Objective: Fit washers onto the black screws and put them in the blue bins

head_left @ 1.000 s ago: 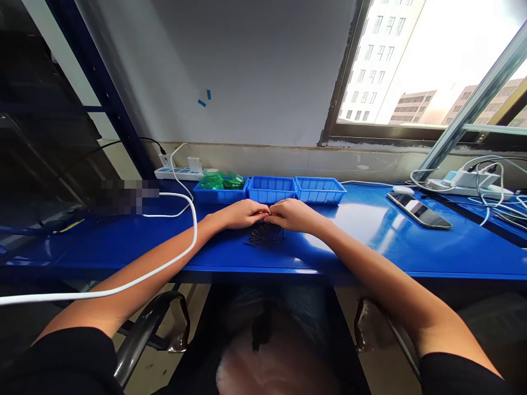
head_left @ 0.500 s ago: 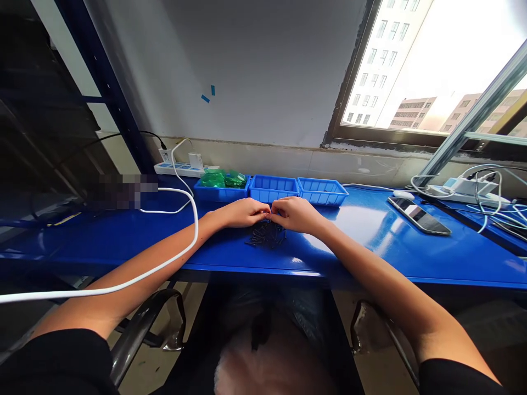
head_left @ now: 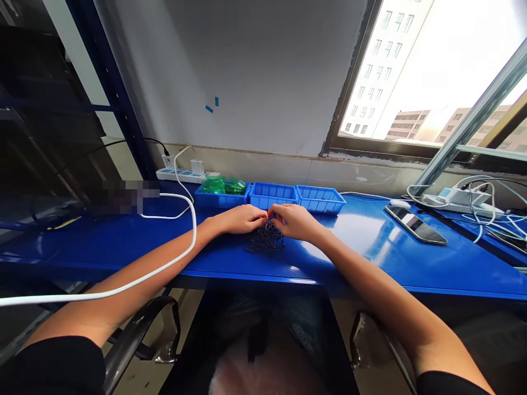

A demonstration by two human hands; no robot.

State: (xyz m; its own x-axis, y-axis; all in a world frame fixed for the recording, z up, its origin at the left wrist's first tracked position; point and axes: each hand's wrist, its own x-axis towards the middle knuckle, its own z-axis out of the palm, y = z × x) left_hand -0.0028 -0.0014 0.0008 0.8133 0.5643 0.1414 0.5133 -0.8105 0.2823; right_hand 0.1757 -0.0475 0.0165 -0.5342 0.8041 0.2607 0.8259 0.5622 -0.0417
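Observation:
A loose pile of dark screws [head_left: 267,240] lies on the blue table, close to its front edge. Over the back of the pile my left hand [head_left: 242,219] and my right hand [head_left: 295,221] meet at the fingertips. Both are closed, thumb against fingers. Whatever the left fingers pinch is too small to make out, and the right fingertips likewise hide what they hold. Right behind my hands stand three blue bins in a row: the left bin [head_left: 222,201] holds green plastic packets [head_left: 224,185], then come the middle bin [head_left: 273,195] and the right bin [head_left: 321,198].
A phone [head_left: 415,224] lies on the table [head_left: 362,258] at the right, near a power strip [head_left: 461,200] with tangled cables. A thick white cable [head_left: 164,266] crosses over my left forearm. Another power strip [head_left: 181,175] sits at the back left.
The camera view has tilted slightly, so everything sits a little lower. My right fingers have shifted slightly, and more of the screw pile shows below my hands.

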